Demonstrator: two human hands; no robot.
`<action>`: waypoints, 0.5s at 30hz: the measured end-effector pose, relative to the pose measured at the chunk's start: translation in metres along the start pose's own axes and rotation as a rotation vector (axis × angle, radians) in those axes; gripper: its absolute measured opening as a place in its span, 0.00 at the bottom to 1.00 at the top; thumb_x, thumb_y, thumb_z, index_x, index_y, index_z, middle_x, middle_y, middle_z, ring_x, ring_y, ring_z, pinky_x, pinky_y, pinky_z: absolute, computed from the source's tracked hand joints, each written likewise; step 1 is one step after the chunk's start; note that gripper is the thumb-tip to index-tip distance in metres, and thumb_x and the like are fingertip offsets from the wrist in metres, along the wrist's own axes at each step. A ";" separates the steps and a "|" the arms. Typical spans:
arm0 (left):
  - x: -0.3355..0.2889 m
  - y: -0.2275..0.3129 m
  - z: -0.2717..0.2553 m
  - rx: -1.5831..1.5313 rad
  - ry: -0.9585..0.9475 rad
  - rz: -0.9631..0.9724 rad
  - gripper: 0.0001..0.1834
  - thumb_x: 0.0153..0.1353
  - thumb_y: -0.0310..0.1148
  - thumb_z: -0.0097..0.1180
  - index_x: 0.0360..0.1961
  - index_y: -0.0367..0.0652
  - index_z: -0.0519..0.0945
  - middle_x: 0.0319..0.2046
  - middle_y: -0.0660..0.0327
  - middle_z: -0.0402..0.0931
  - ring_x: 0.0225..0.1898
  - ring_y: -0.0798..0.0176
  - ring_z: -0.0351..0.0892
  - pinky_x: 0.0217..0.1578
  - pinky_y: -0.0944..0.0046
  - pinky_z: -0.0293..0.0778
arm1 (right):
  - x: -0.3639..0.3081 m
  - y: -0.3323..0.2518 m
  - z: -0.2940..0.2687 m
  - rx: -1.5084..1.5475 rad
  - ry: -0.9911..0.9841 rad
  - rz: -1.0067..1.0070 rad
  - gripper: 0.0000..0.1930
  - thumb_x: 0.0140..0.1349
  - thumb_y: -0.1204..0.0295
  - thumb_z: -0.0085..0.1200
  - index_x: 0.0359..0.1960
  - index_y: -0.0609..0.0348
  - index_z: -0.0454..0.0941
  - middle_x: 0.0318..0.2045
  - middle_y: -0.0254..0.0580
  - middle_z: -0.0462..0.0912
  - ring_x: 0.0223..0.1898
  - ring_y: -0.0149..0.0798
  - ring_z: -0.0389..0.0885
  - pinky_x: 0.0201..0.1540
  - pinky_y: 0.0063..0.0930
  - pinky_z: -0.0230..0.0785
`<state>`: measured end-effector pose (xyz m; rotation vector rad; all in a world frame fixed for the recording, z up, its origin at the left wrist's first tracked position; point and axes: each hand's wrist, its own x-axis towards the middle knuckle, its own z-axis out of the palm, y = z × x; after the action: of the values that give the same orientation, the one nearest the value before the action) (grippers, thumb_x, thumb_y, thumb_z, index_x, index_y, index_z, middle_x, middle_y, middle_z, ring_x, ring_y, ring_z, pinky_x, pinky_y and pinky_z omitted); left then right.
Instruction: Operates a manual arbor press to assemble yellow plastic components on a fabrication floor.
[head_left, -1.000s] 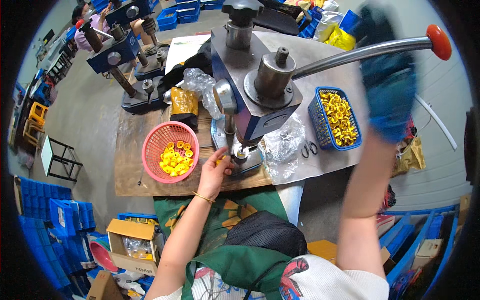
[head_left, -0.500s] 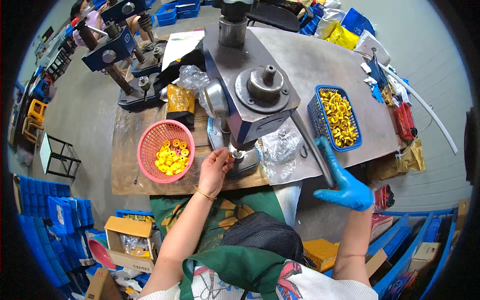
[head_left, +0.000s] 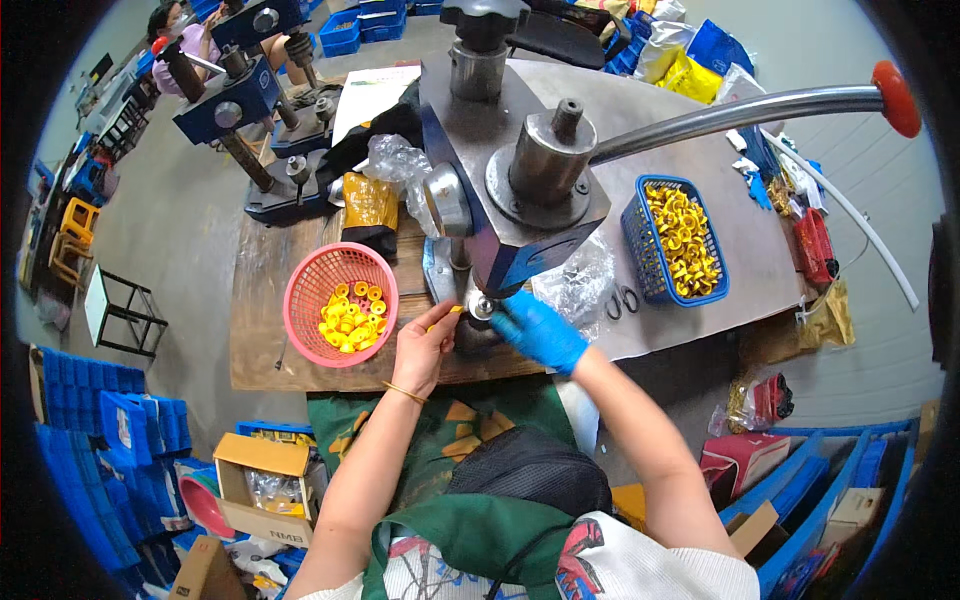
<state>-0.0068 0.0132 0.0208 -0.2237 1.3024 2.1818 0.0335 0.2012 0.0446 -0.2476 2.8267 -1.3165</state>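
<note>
The lever [head_left: 740, 108] is back up and the gloved right hand [head_left: 540, 335] has moved to the press's [head_left: 475, 140] metal seat [head_left: 482, 306], its grip unclear, so both hands work there, the left hand [head_left: 423, 345] pinching a yellow piece [head_left: 457, 309] beside it.

The blue-gloved right hand [head_left: 543, 333] has left the lever and come in beside the round metal die [head_left: 483, 306]. The long curved steel lever [head_left: 735, 112] — half a second ago swung down toward the near table edge — now reaches up and out rightward, its red rounded knob [head_left: 897, 98] uncovered. The bare left hand [head_left: 421, 345] has drawn slightly back from the die.
</note>
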 end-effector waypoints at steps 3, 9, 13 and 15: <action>0.002 0.002 -0.004 0.074 0.032 0.020 0.16 0.56 0.25 0.54 0.46 0.33 0.74 0.23 0.71 0.71 0.18 0.80 0.61 0.18 0.79 0.57 | 0.006 0.003 0.026 -0.106 0.205 -0.218 0.16 0.57 0.71 0.49 0.46 0.63 0.66 0.38 0.58 0.72 0.40 0.58 0.71 0.42 0.41 0.65; 0.012 -0.005 0.008 0.447 0.057 0.240 0.13 0.54 0.27 0.57 0.41 0.34 0.77 0.24 0.68 0.73 0.20 0.78 0.65 0.21 0.77 0.61 | 0.008 0.018 0.025 -0.042 0.266 -0.074 0.17 0.55 0.70 0.51 0.45 0.62 0.66 0.36 0.58 0.73 0.37 0.56 0.73 0.39 0.39 0.67; 0.015 -0.006 0.016 0.793 -0.025 0.687 0.09 0.51 0.27 0.58 0.33 0.32 0.77 0.23 0.60 0.73 0.24 0.72 0.70 0.25 0.71 0.66 | 0.004 -0.002 -0.001 0.201 0.247 0.173 0.15 0.51 0.70 0.54 0.40 0.61 0.69 0.30 0.55 0.75 0.31 0.52 0.76 0.34 0.37 0.69; 0.016 -0.006 0.016 0.944 -0.045 0.691 0.09 0.52 0.27 0.58 0.31 0.32 0.77 0.26 0.58 0.75 0.25 0.71 0.71 0.28 0.71 0.67 | 0.004 -0.007 -0.014 0.020 0.223 0.061 0.15 0.50 0.70 0.55 0.38 0.62 0.70 0.29 0.53 0.76 0.30 0.51 0.76 0.33 0.37 0.69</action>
<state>-0.0139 0.0353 0.0176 0.7316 2.4546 1.7366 0.0292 0.2061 0.0592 -0.0140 2.9698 -1.4432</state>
